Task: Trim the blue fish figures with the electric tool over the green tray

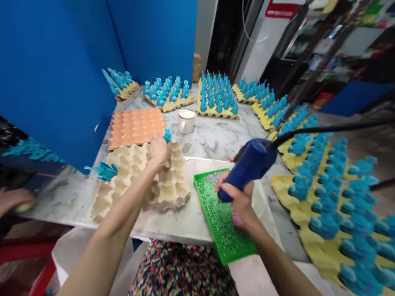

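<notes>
My left hand (161,151) reaches over the beige egg tray (173,187), its fingers closed around a small turquoise figure (167,134). In my right hand (241,199) is a blue corded power tool (250,165), gripped around its body over a green perforated basket (232,252). Small silvery pieces (217,177), too fine to identify, lie in that basket. The tool's tip is hidden. A pink object (238,221) shows partly beside my right hand. Another turquoise figure (106,171) lies on the left part of the beige tray.
Yellow egg trays (312,244) filled with turquoise figures line the right and back of the marble-patterned table. An orange tray (137,125) and a white mug (186,121) stand behind the beige tray. The black cord (342,126) runs right. Another person's hand (10,204) is at far left.
</notes>
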Demonstrator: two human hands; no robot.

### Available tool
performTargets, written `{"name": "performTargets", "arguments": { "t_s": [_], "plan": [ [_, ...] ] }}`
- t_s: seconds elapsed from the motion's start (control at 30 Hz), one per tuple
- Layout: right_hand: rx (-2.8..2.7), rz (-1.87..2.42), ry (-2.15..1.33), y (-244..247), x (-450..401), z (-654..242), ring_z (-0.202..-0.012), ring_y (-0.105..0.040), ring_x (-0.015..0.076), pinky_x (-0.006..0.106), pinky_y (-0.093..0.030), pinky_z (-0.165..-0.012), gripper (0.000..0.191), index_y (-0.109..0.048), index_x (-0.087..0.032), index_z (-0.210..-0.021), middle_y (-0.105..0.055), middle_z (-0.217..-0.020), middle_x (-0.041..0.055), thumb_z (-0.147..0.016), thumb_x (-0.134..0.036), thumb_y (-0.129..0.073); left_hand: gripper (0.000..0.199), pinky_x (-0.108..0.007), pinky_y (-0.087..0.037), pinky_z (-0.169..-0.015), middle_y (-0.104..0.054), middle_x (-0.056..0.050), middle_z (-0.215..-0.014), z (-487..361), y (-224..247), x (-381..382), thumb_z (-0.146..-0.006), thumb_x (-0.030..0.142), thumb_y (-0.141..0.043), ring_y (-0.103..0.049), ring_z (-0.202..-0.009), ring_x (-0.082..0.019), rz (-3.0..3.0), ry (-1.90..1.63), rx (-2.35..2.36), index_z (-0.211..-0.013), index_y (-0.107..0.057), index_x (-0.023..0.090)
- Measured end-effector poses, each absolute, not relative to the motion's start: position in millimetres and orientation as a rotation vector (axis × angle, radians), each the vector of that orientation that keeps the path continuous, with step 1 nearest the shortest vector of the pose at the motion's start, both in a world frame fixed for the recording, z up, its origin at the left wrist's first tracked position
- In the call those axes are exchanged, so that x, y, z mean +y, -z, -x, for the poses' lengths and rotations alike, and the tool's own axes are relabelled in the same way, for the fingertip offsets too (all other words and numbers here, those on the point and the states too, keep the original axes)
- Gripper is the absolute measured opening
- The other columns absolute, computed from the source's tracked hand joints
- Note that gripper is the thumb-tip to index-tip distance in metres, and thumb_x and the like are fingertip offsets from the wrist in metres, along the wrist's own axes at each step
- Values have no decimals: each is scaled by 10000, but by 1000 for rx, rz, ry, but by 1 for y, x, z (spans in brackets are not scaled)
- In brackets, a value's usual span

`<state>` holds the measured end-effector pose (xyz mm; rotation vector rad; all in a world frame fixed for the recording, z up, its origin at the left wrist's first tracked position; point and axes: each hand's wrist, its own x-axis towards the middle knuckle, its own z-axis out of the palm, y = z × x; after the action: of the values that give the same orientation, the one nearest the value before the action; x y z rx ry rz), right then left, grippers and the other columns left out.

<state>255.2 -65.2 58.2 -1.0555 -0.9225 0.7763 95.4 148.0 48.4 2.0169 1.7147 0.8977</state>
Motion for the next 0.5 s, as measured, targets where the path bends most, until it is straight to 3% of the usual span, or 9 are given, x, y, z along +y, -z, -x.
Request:
{"name": "performTargets", "arguments": {
  "t_s": [0.13,0.2,0.33,0.5],
  "plan": [
    [-972,1168,-729,-45,-52,-264,-553,-534,143,291,-456,-575,116,-601,-194,-782,-581,-629,-27,-690,-246,-647,254,-359,-424,-783,-572,-113,-916,-94,-63,120,-763,349,-575,-542,-891,-246,-1973,-990,1464,-881,-566,124],
    [-993,1195,-721,-38,-48,-265,-546,-528,141,286,-446,-562,82,-597,-190,-692,-575,-618,-20,-690,-252,-651,275,-301,-426,-674,-563,-42,-774,-91,-72,88,-757,399,-582,-531,-720,-173,-1747,-932,1142,-846,-579,138],
    [-1004,1216,-664,-30,-44,-262,-542,-519,142,291,-445,-563,109,-594,-190,-677,-566,-618,-19,-684,-276,-659,327,-247,-386,-578,-568,-9,-718,-82,-74,16,-755,439,-611,-486,-617,-118,-1314,-794,819,-893,-610,142],
    [-986,1227,-633,-28,-45,-259,-569,-535,149,298,-449,-589,146,-563,-197,-763,-576,-647,-25,-678,-269,-658,355,-240,-370,-571,-608,-13,-732,-75,-40,-37,-711,439,-669,-480,-607,-112,-1051,-657,854,-909,-652,145]
  ]
}}
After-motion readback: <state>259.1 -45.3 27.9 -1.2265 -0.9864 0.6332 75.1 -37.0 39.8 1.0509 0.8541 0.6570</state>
